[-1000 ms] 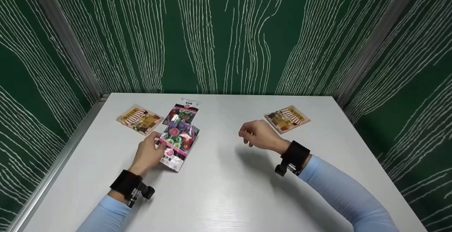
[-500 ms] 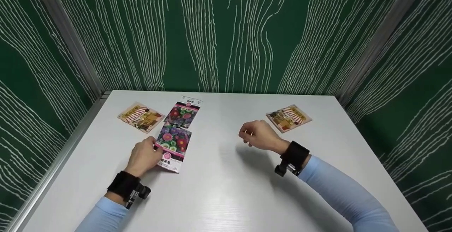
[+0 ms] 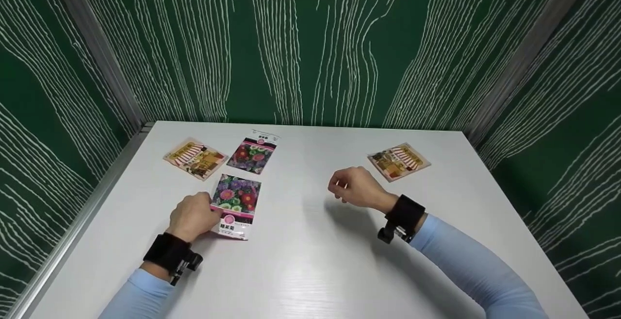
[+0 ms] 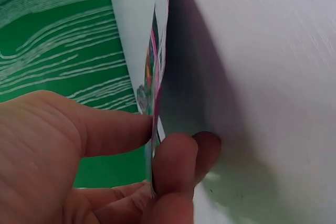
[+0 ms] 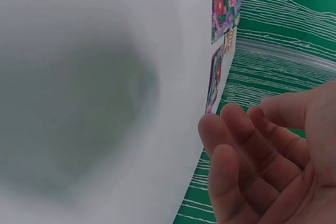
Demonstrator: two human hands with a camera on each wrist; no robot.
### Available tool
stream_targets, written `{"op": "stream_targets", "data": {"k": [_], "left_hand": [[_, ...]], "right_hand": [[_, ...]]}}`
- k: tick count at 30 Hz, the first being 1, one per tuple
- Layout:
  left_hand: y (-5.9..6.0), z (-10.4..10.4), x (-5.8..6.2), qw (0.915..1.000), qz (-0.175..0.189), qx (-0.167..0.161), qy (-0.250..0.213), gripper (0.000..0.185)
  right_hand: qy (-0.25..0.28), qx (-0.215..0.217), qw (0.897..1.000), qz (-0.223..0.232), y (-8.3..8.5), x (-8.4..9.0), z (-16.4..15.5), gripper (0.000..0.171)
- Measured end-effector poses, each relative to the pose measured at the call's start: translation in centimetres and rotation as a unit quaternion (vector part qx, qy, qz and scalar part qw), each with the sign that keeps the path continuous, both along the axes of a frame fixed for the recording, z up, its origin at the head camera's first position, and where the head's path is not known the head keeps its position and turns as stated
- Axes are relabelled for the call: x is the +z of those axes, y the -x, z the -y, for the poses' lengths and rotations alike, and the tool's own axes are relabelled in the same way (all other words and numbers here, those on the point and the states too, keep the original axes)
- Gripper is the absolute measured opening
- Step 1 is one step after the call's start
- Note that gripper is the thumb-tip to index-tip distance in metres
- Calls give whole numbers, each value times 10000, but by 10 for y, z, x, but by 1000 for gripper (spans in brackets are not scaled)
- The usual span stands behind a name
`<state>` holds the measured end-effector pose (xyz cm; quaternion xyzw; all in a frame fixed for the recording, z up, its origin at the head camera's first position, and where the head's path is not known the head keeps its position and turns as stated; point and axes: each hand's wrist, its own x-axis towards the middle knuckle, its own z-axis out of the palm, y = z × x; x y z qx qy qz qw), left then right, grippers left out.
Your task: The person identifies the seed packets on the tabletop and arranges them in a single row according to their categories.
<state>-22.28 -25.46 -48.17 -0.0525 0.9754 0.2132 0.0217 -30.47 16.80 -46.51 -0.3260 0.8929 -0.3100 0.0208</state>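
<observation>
My left hand [image 3: 194, 216] pinches the left edge of a flower seed packet [image 3: 237, 195], thumb on its printed face and fingers behind, as the left wrist view shows. Pink, red and purple blooms cover the packet above a white end with a pink band. Just beyond it a matching seed packet [image 3: 253, 155] lies on the white table [image 3: 310, 260]. My right hand [image 3: 358, 186] hovers over the table with loosely bent fingers [image 5: 218, 135] and holds nothing.
Left of the far seed packet lies a flat square packet [image 3: 195, 159] with a striped-awning picture. A similar awning packet [image 3: 400, 161] lies beyond my right hand. Green walls [image 3: 330, 47] with white lines stand behind and beside the table.
My left hand has drawn the held seed packet back and slightly left, straightening it, so it no longer overlaps the far packet in the head view. My right hand has barely moved.
</observation>
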Motion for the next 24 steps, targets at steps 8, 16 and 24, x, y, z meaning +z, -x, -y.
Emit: {"op": "stream_targets", "data": {"k": [8,16,24], "left_hand": [[-3,-1,-5,9987,134,-54,484,38],[-4,-6,-5,9964,-70,-55,841,36],[-6,-12,-7,9928,-359,-45,1145,37]], "right_hand": [[-20,-35,10000,58,0,-3,-3,13],[-58,-116,9999,96,1,-7,-4,11],[-29,-211,9997,129,-1,-8,-3,11]]}}
